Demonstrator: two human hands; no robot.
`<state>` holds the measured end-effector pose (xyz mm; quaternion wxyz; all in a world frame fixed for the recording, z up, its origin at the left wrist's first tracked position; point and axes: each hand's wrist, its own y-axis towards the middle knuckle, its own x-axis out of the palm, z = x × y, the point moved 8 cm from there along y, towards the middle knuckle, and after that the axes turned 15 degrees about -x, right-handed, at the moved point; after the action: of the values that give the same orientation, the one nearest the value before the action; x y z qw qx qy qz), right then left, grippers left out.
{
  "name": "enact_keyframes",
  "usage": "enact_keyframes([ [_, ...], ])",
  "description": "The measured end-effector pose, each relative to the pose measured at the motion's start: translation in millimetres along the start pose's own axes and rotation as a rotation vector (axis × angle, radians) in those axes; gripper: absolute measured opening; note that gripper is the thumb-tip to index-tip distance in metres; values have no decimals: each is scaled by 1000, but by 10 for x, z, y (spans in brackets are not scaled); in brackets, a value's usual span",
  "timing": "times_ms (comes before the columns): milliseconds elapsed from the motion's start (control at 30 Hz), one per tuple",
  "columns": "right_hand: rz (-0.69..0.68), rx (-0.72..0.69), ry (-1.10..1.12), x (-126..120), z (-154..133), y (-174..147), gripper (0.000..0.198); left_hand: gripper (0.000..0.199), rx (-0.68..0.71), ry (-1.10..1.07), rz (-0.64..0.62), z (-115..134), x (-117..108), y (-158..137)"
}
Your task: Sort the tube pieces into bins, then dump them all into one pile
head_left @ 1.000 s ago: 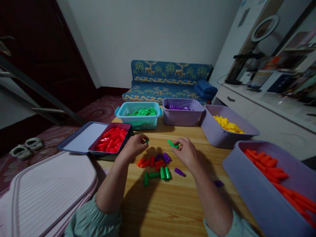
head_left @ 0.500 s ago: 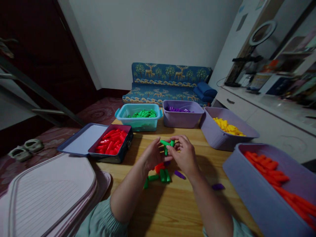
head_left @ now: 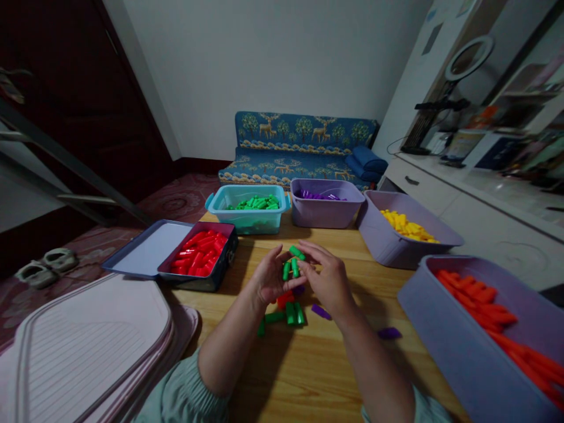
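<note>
My left hand (head_left: 269, 281) is cupped, and my right hand (head_left: 331, 279) meets it from the right, both raised over the middle of the wooden counter (head_left: 304, 376). Three loose greens are between them. My right fingers are closed on the right end of the upper green piece (head_left: 296, 252), which lies aslant. Below it, two lower green pieces (head_left: 295, 268) stand nearly upright, side by side, in the hollow of my left hand; whether my left fingers grip them or only bear them, I cannot tell.

Just nearer to me, more green pieces (head_left: 289, 314) lie on the counter, next to some orange pieces (head_left: 284, 300) that my left hand partly covers. A purple piece (head_left: 321, 311) lies to their right, and another purple piece (head_left: 389, 333) farther right, near the orange tub's side.

At far left the blue tub (head_left: 255, 221) holds greens, with the purple tub (head_left: 327, 217) beside it. On the right are the yellow pieces' tub (head_left: 382, 242) and, nearer, the orange pieces' tub (head_left: 462, 329). To my left, the metal box (head_left: 215, 276) of reds stands with its lid (head_left: 147, 249) folded back.
</note>
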<state>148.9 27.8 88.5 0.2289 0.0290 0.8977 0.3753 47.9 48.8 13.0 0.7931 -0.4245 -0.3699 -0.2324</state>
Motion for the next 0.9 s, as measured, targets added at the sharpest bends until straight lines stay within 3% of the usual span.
enact_keyframes([
  [100,-58,-8,-26,58,5,-9,22,32,20,-3,21,20,-40,11],
  [367,-42,-24,-82,4,-37,6,16,18,119,-95,141,147,-199,0],
  [600,-15,13,-94,0,60,-24,15,19,194,-149,103,318,-199,-95],
  [700,5,42,-77,-11,99,-36,14,20,308,-167,209,615,-190,-250],
  [800,6,45,-69,-1,101,-40,14,24,458,-143,303,1109,-70,-423],
  [900,-3,49,-68,17,100,-46,14,36,633,202,464,1726,149,-566],
])
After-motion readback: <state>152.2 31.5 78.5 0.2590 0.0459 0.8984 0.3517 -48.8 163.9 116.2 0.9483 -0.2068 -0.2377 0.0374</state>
